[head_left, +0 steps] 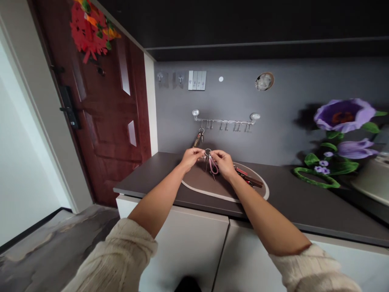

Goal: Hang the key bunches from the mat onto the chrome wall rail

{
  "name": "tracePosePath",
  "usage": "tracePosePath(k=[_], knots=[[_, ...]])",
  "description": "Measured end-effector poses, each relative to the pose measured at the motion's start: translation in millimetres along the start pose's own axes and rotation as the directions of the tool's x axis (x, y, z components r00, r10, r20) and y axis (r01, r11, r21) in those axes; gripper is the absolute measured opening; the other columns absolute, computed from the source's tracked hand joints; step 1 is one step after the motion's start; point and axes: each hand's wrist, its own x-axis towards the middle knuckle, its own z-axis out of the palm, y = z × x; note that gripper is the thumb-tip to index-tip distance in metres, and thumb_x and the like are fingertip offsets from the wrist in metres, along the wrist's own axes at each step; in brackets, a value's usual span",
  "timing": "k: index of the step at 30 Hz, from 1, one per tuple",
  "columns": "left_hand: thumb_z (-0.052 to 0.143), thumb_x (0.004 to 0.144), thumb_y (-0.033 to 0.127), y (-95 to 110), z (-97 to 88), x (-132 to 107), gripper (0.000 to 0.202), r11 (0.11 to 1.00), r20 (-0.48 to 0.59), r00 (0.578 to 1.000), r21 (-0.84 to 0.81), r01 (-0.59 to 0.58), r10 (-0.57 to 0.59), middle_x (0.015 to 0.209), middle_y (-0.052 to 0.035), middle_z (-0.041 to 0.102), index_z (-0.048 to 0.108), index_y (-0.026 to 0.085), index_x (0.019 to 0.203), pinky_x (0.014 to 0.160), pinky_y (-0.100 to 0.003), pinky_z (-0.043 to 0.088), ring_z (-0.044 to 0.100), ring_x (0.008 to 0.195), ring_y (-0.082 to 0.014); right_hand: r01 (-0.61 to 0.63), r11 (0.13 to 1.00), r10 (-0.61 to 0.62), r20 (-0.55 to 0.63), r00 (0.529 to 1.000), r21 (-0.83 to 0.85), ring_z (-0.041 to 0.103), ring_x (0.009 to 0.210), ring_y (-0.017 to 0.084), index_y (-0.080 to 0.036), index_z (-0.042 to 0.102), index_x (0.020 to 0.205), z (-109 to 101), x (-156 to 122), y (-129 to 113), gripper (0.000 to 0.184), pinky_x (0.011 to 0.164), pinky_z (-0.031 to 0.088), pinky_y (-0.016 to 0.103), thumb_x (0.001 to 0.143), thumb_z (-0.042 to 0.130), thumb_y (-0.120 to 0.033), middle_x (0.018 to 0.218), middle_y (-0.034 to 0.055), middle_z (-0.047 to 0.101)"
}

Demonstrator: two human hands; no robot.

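Observation:
Both my hands pinch one bunch of keys above the brown mat [203, 188]. The metal key ring [208, 152] shows between my fingertips, and a pink strap [214, 165] and some keys hang below it. My left hand [192, 157] is closed at the ring's left side. On its right side my right hand [223, 163] is closed too. Just beyond, another keyring with a brown tag [197, 139] hangs from the left end of a clear hook rail [225, 121] on the wall. Right of my right hand, more keys with red and brown pieces [249, 178] lie on the mat.
The dark counter [285, 202] runs above white cabinet doors [188, 243]. Purple artificial flowers [345, 115] and a pale lampshade-like object [375, 178] stand on the right. A dark upper cabinet [258, 28] overhangs the counter. Left is a red-brown door [106, 134].

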Motion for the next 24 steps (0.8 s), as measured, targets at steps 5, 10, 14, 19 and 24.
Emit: tracePosePath(k=[5, 10, 14, 19, 24], knots=[[0.062, 0.062, 0.040, -1, -1.2, 1, 0.030, 1.000, -0.082, 0.996, 0.011, -0.022, 0.023, 0.065, -0.0027, 0.061, 0.063, 0.012, 0.072, 0.052, -0.020, 0.036, 0.049, 0.055, -0.0078, 0.017, 0.999, -0.016, -0.023, 1.000, 0.035, 0.045, 0.052, 0.008, -0.016, 0.058, 0.073, 0, 4, 1, 0.034, 0.054, 0.037, 0.022, 0.059, 0.063, -0.047, 0.060, -0.0021, 0.056], [0.060, 0.064, 0.037, 1, 0.6, 1, 0.026, 0.999, -0.174, 0.985, 0.040, -0.002, 0.009, 0.060, -0.0013, 0.058, 0.061, 0.012, 0.068, 0.052, -0.020, 0.035, 0.047, 0.051, -0.0071, 0.065, 0.998, -0.066, -0.056, 0.996, -0.027, 0.043, 0.051, 0.008, -0.015, 0.056, 0.069, 2, 13, -7, 0.036, 0.053, 0.035, 0.022, 0.061, 0.060, -0.049, 0.057, -0.0028, 0.053], [0.056, 0.067, 0.034, -1, 1.2, 3, 0.022, 0.995, -0.226, 0.973, 0.100, -0.023, 0.045, 0.055, 0.0002, 0.055, 0.058, 0.012, 0.062, 0.050, -0.020, 0.034, 0.045, 0.048, -0.0070, 0.107, 0.990, -0.113, -0.076, 0.991, -0.088, 0.043, 0.051, 0.008, -0.015, 0.055, 0.068, 4, 27, -18, 0.034, 0.055, 0.036, 0.022, 0.063, 0.057, -0.049, 0.057, -0.0026, 0.053], [0.052, 0.069, 0.033, -6, 0.4, 7, 0.022, 0.983, -0.264, 0.959, 0.173, -0.057, 0.102, 0.055, 0.0000, 0.054, 0.058, 0.013, 0.063, 0.049, -0.021, 0.034, 0.045, 0.047, -0.0077, 0.068, 0.992, -0.079, -0.102, 0.992, -0.103, 0.047, 0.050, 0.010, -0.016, 0.053, 0.069, 11, 52, -29, 0.022, 0.053, 0.040, 0.023, 0.069, 0.054, -0.038, 0.055, -0.0023, 0.054], [0.050, 0.070, 0.035, -12, -0.6, 11, 0.024, 0.967, -0.299, 0.947, 0.252, -0.045, 0.122, 0.057, -0.0015, 0.056, 0.058, 0.013, 0.065, 0.051, -0.021, 0.035, 0.047, 0.049, -0.0088, -0.002, 0.997, -0.011, -0.166, 0.986, -0.074, 0.052, 0.047, 0.011, -0.016, 0.051, 0.068, 22, 81, -35, 0.012, 0.047, 0.044, 0.023, 0.073, 0.049, -0.026, 0.053, -0.0014, 0.053]])
